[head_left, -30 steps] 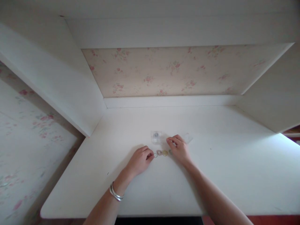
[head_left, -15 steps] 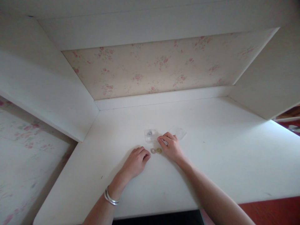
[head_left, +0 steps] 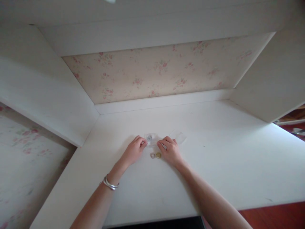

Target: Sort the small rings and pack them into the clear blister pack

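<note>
The worktop (head_left: 226,159) is white and plain. Between its back and front edges, nearer the left edge than the right, lies a clear box (head_left: 152,144). Toward the right edge from it lies a clear piece (head_left: 181,137). Nearer the front edge, a pale ring (head_left: 150,155) and a gold ring (head_left: 158,155) lie side by side. A dark speck (head_left: 204,146) sits farther right.

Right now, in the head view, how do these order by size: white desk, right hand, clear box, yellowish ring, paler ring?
1. White desk
2. Right hand
3. Clear box
4. Yellowish ring and paler ring: too alike to rank.
</note>
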The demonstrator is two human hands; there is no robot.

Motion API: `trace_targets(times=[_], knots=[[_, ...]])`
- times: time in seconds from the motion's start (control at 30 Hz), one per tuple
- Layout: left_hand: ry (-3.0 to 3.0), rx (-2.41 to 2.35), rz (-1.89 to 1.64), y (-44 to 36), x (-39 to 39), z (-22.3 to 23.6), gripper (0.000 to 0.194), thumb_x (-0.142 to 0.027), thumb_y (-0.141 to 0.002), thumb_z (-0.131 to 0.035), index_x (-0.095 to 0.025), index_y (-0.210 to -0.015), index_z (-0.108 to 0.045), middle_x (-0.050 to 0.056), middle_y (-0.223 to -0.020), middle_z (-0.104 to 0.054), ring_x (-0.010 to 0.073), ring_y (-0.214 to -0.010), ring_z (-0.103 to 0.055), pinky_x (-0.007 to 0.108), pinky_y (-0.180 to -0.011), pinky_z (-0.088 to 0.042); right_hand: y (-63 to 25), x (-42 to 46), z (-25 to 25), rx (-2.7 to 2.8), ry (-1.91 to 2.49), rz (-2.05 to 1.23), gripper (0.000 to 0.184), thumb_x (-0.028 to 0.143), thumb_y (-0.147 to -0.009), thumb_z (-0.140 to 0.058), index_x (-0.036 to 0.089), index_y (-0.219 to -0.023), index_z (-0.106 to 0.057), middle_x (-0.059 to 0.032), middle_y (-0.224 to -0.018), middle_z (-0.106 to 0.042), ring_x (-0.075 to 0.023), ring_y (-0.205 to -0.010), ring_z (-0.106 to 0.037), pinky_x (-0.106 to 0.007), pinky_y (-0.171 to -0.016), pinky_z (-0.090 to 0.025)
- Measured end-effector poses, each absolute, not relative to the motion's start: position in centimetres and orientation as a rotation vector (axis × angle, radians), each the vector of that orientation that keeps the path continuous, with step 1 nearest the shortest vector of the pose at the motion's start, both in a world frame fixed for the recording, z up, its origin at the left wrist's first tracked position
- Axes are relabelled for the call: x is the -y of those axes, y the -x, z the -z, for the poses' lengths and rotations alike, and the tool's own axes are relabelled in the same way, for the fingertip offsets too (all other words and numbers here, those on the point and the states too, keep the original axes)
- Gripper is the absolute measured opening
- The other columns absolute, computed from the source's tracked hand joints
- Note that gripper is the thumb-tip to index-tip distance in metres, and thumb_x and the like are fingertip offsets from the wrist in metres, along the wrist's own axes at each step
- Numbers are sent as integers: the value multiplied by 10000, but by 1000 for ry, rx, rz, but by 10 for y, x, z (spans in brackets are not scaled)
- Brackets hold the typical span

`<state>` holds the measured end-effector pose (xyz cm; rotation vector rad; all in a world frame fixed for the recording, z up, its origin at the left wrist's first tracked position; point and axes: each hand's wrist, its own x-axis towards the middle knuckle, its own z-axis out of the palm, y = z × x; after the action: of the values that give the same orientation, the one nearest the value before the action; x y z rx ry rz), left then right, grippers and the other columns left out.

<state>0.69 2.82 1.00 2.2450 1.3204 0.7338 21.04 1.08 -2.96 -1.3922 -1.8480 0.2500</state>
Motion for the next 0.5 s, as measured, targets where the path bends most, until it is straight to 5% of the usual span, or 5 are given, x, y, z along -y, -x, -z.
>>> trace_targets(times=[0.5], knots=[[-2250,-1490,-860,-18,-50,7,250,-301,-925,-381,-186,-895,-600,27,-879,-567,144,-838,-551,272,-786,-433,-212,-12,29,1846,1414,-250,214,303,-890,-490,249,-826,-687,-25,-802,-622,-153,-762,-586,-319,-749,-374]])
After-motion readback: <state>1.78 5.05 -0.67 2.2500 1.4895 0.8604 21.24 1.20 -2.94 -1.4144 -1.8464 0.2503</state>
